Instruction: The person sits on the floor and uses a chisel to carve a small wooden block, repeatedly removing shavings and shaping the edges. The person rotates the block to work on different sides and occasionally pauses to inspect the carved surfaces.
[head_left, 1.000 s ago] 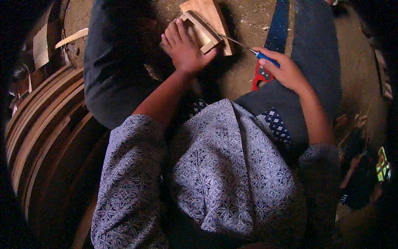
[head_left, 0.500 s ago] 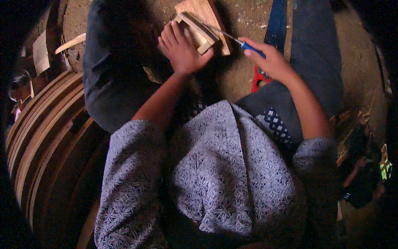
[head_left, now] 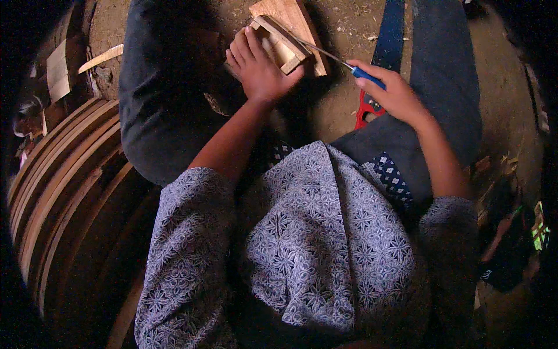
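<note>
The right hand (head_left: 395,93) has drawn the blue-handled tool (head_left: 343,63) slightly back.

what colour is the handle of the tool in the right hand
Blue. The tool's handle shows best in the head view, gripped in the right hand.
</note>
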Motion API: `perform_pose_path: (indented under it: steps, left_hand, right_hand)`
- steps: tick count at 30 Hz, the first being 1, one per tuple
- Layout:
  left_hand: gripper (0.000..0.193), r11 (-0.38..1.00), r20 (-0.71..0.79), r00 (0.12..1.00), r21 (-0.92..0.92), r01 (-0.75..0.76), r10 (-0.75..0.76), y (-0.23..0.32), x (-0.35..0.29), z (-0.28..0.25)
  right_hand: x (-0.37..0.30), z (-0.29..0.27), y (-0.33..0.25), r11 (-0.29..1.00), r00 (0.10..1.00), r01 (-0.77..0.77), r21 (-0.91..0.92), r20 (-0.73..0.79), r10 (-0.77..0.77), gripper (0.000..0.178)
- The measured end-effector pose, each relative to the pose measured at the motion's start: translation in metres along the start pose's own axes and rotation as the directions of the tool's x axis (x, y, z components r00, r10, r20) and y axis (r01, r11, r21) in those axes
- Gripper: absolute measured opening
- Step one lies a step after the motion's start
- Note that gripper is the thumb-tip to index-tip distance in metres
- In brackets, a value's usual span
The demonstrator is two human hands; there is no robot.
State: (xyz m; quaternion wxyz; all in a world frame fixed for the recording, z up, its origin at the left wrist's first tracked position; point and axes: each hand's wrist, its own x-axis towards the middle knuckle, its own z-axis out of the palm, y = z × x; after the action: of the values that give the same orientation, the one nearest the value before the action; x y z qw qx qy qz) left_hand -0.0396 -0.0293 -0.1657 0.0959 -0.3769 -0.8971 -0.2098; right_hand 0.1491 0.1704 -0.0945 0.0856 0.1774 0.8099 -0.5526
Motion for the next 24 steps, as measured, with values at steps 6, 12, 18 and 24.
perform_pose_path:
  steps: [6, 12, 18, 24]
  left_hand:
    - [0.120, 0.999, 0.023, 1.000, 0.049, 0.002, -0.003, 0.002, -0.001, -0.005]
    - [0.114, 0.999, -0.004, 1.000, -0.053, -0.002, 0.002, -0.004, 0.002, -0.002]
    - [0.082, 0.991, -0.136, 0.991, -0.131, -0.004, -0.014, -0.011, 0.008, 0.013]
    - [0.075, 0.997, -0.118, 0.993, -0.082, 0.011, -0.021, -0.013, 0.007, 0.015]
  right_hand:
    - [-0.020, -0.008, -0.001, 0.999, 0.999, -0.030, 0.036, 0.040, 0.029, 0.039]
    - [-0.005, -0.026, -0.013, 0.962, 0.948, -0.260, 0.087, 0.210, 0.238, 0.037]
    - [0.001, -0.011, -0.003, 0.975, 0.980, -0.190, 0.118, 0.076, 0.181, 0.024]
    - [0.000, -0.013, 0.005, 0.996, 0.997, -0.074, 0.049, 0.016, 0.074, 0.027]
